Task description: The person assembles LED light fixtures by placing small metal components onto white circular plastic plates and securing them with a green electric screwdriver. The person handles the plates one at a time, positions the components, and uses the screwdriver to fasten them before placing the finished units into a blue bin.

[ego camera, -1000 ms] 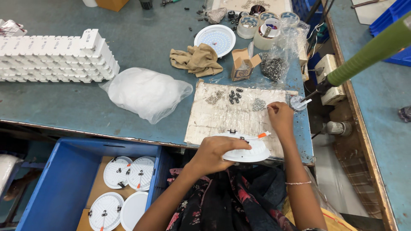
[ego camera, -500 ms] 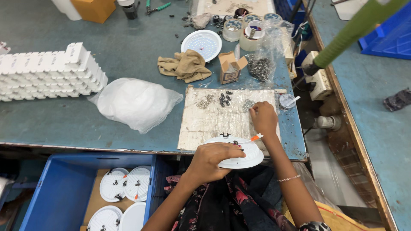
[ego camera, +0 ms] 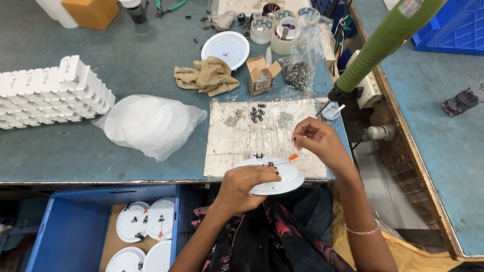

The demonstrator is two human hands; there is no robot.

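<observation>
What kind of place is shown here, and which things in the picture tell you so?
Probably a small assembly workshop for round lamp housings. The left hand holds a white round housing at a worn workbench, small metal parts lie sorted on a mat, and a blue crate holds similar finished discs.

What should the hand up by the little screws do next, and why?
Probably bring the right hand, whose pinched fingers seem to hold something tiny, down to the white round lamp. The left hand steadies that lamp at the table edge, with small black fittings showing on top.
</observation>
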